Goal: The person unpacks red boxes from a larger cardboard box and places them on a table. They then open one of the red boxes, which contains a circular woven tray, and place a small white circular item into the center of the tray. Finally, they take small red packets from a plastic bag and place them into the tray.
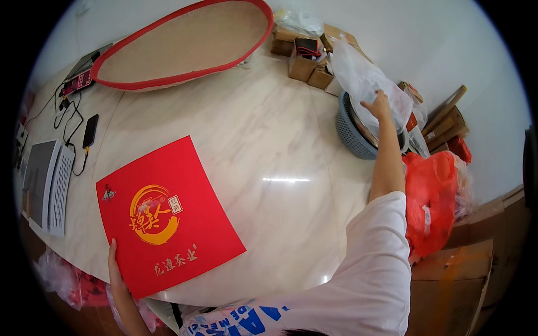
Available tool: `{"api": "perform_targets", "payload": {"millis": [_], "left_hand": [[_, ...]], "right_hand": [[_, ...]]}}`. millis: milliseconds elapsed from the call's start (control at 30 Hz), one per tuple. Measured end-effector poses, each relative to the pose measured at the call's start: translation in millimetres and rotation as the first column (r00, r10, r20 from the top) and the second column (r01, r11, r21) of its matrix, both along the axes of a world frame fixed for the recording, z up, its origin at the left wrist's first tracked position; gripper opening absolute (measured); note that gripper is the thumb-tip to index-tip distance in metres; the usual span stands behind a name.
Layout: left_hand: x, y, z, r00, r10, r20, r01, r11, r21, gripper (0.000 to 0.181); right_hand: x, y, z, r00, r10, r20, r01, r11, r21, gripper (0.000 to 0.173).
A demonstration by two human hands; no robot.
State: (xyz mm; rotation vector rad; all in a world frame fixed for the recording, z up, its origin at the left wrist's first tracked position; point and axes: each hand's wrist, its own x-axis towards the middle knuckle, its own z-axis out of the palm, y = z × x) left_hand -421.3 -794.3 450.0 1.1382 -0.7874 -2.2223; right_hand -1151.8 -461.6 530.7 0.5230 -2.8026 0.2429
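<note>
A flat red square box or bag point(210, 218) with gold and black printing lies at an angle near the front of the marble-patterned tabletop point(269, 138). My left hand point(114, 260) is at its lower left edge, thumb or finger along the side; most of that hand is hidden beneath or behind it. Stretched out to the far right, my right hand point(379, 106) is over a translucent white plastic bag point(357, 71), its fingers spread and touching or just above the plastic. The bag lies over a blue-grey plastic basket point(355, 134). Whether the fingers grip the plastic is unclear.
A large round woven tray point(185, 46) with a red cloth rim leans at the back. Small cardboard boxes point(302, 69) stand beside it. Left are a phone point(90, 130) on a cable and a grey-white device point(46, 185). Red plastic bags point(428, 201) and a large carton point(449, 290) are at right.
</note>
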Motion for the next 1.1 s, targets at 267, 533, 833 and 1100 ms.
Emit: {"api": "perform_targets", "payload": {"millis": [267,533,833,1100], "left_hand": [[2,-17,-9,0.997,0.069,0.018,-0.07,0.995,0.066,0.05],[17,1,15,0.908,0.085,0.409,0.118,0.886,-0.448,0.058],[32,18,-24,0.863,0.172,0.475,0.06,0.898,-0.436,0.051],[38,14,-35,0.85,0.161,0.501,0.157,0.832,-0.532,0.048]], "right_hand": [[-78,-28,-59,0.956,0.198,-0.218,-0.19,0.98,0.061,0.043],[28,9,-45,0.994,0.086,-0.065,-0.057,0.929,0.366,0.04],[386,-99,-98,0.532,0.694,0.485,-0.219,0.666,-0.713,0.037],[471,-147,-90,0.39,0.696,0.603,0.002,0.655,-0.756,0.05]]}}
